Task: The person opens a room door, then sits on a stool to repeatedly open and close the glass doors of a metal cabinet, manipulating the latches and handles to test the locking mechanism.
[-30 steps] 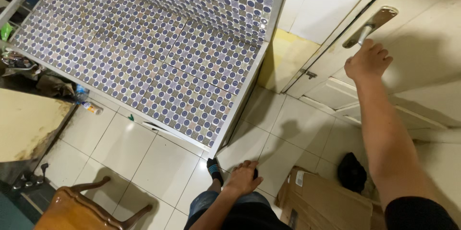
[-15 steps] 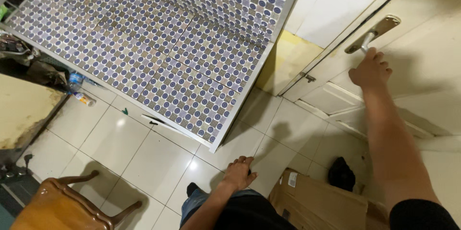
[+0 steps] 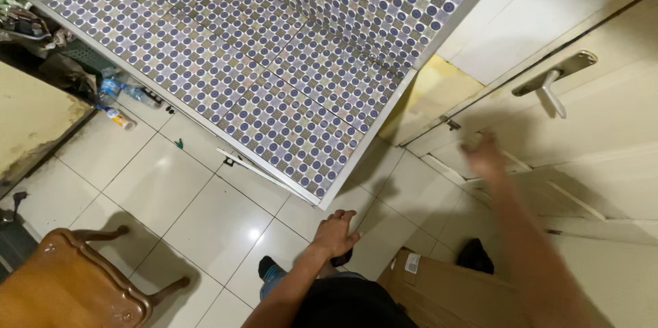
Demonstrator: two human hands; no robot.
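Entry, as I see it through the head camera, all places taken from the door handle: the handle is a metal lever on a cream door, standing free with nothing on it. Right hand: below and left of the handle, well apart from it, in mid-air and blurred; it holds nothing, but I cannot tell how its fingers stand. Left hand: far down and left of the handle, hanging by the thigh above the white floor tiles, fingers loosely spread, empty. Patterned tiled panel: left of the handle, a large dotted surface with a pale metal edge. Cardboard box: on the floor directly below the handle, close to the feet. Wooden chair: far lower left. Bottles: on the floor beyond the panel's far edge. Risks, by my judgement: the box so near the feet could catch a step, and the panel's corner sits near the left hand's swing.
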